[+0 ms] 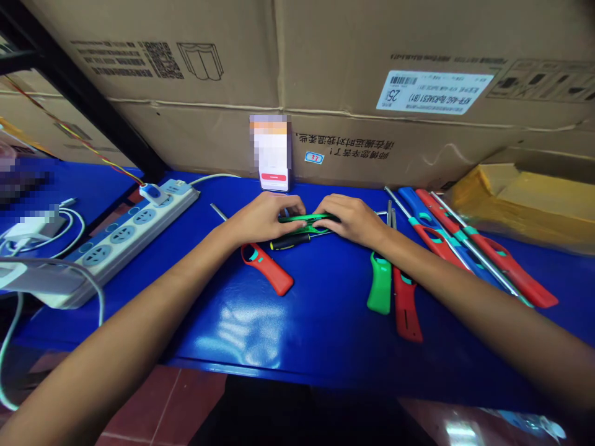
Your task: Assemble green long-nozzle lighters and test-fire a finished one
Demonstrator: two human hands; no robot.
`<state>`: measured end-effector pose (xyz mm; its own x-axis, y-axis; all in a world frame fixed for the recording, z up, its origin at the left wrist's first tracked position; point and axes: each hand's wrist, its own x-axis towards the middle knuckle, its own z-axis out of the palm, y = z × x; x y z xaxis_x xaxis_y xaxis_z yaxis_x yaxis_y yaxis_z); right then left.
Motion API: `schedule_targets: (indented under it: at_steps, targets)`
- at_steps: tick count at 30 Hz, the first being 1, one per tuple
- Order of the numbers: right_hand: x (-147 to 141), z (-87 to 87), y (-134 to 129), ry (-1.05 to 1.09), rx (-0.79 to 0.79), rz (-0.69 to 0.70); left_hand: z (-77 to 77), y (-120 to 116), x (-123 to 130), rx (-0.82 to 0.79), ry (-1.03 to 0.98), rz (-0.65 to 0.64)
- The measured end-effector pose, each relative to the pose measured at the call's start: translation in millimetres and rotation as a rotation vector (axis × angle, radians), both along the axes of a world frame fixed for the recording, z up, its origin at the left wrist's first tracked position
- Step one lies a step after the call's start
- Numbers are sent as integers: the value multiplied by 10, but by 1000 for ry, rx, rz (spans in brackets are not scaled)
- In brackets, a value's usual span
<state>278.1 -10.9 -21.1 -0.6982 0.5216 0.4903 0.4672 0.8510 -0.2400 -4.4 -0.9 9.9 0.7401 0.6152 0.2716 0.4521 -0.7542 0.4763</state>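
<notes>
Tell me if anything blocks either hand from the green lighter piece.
Nothing visible does: the left hand and right hand both hold the green lighter piece. The screwdriver lies on its near side, not between.

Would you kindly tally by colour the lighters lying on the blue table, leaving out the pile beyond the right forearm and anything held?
Red lighters: 2
Green lighter: 1
Total: 3
Not counted: the green casing held in the left hand and right hand.
</notes>
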Motion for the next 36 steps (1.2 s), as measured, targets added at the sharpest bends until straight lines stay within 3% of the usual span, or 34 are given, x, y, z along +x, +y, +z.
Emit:
schedule_targets:
  at_steps: [9,16,36]
  targets:
    - [2,-21,16,59,-41,-14,-119,-16,117,227,97,32]
    - [20,-28,54,105,-160,-52,-123,27,40,214,33,38]
    - [12,-15,24,121,-136,-67,-94,-1,78,239,52,-48]
